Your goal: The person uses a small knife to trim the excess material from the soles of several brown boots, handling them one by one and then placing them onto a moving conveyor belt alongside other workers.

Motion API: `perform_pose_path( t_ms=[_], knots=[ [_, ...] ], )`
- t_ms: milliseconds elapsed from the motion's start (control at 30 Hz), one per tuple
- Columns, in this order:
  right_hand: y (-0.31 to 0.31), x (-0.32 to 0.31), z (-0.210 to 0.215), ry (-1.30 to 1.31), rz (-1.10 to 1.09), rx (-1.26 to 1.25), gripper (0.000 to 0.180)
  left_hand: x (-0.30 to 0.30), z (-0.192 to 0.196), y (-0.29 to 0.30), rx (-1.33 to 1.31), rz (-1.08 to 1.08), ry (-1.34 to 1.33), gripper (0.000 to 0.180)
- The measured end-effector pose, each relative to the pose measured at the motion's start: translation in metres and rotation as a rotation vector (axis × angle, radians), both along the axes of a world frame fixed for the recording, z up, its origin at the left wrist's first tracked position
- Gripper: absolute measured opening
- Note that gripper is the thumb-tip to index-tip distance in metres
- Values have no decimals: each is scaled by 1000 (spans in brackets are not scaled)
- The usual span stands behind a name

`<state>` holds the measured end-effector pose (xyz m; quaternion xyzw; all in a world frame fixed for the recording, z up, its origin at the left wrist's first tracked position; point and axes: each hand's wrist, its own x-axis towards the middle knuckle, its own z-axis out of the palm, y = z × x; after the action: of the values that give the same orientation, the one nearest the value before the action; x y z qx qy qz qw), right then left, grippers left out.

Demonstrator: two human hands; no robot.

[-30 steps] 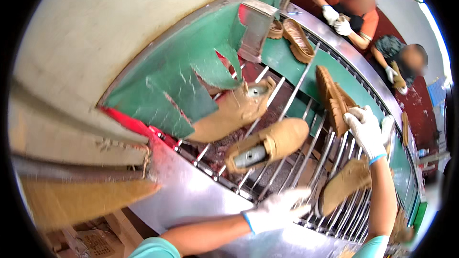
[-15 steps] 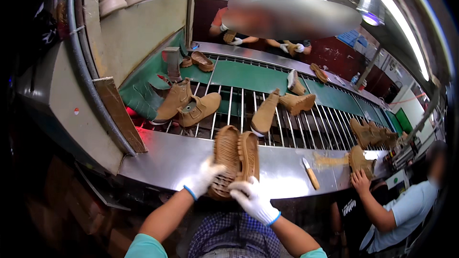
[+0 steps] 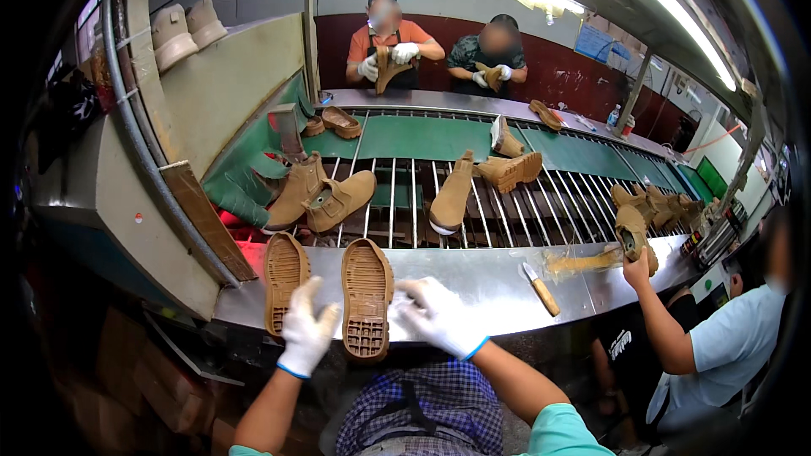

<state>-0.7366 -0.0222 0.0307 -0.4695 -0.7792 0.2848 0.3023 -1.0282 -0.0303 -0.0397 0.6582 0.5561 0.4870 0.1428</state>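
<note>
Two tan, ridged shoe soles lie inner side up on the metal ledge in front of me. My left hand, in a white glove, is open between them, its fingers at the edge of the left sole. The right sole stands apart from it, its heel end toward me at the ledge's front edge. My right hand, also gloved and slightly blurred, is open just right of that sole, holding nothing. Beyond the ledge, a pair of tan suede boots and a single boot lie on the rollers.
A knife with a wooden handle lies on the metal ledge to the right. At far right a co-worker holds a boot. Two people across the roller conveyor handle footwear. A post and panel stand at left.
The soles were held side by side in both hands; now they lie apart on the ledge, and both hands have let go. The co-worker at right has lifted a boot.
</note>
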Motion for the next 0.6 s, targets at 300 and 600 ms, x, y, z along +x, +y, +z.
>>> perform_pose_path(
  t_ms=[300,600],
  knots=[
    [192,116,-41,54,-536,-145,73,43,-45,15,-235,16,-524,42],
    [407,108,-107,22,-1083,31,96,42,-45,21,-249,70,-500,35]
  ],
)
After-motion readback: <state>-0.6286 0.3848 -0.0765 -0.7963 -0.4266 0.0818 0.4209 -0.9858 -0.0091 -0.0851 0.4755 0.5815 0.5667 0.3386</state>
